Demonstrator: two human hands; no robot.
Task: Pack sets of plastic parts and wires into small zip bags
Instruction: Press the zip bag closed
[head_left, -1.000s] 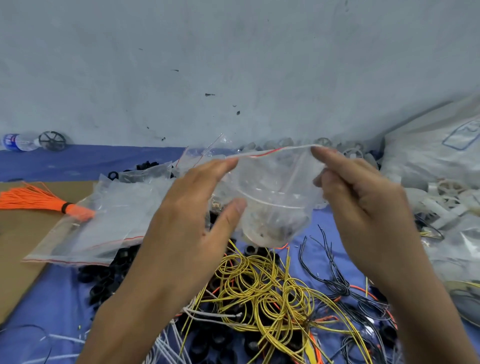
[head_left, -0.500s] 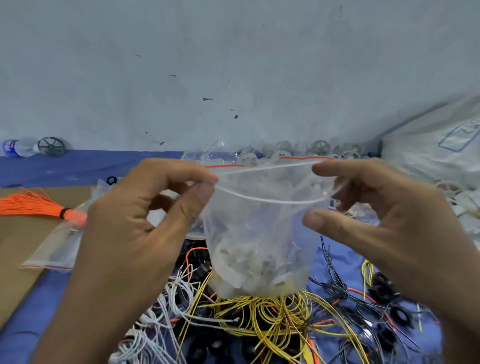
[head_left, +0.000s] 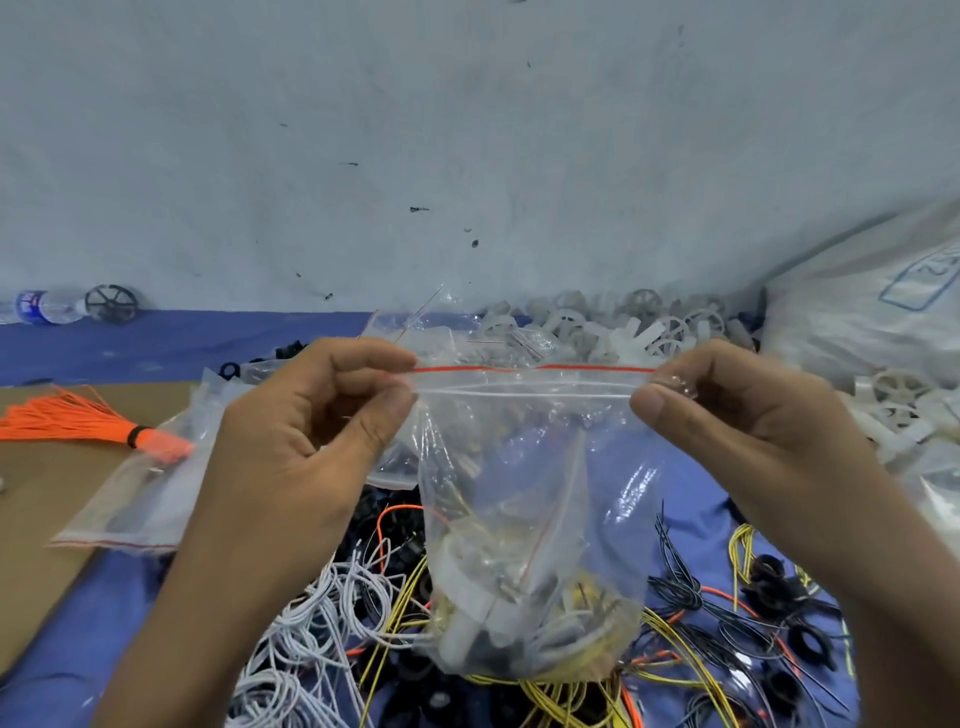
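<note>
A pale wall (head_left: 467, 130) is filling the upper half of the view, closing off the far edge of a blue-covered work surface (head_left: 156, 343). A large white sack (head_left: 857, 312) is crowding the right side, with a heap of white plastic wheels (head_left: 649, 327) lying beside it against the wall. Loose yellow wires (head_left: 675, 649), white wires (head_left: 322, 623) and black wires (head_left: 691, 587) are sprawling across the near surface, leaving little bare room below the hands. On the left, a pile of empty zip bags (head_left: 135, 499) is overlapping a sheet of cardboard (head_left: 31, 519).

In the middle, a clear zip bag (head_left: 524, 493) is hanging in the air above the wires, its bottom bulging with white parts and coiled wire. The left hand (head_left: 291, 457) is pinching the bag's left top corner between thumb and curled fingers; the right hand (head_left: 753, 431) is pinching the right corner likewise, pulling the red-lined mouth (head_left: 519, 369) taut between them.

This set appears to be loaded, and sealing seems to be the step under way; whether the strip is pressed shut along its whole length cannot be told. Judging by the heaps and spare bags, many sets are waiting.
</note>
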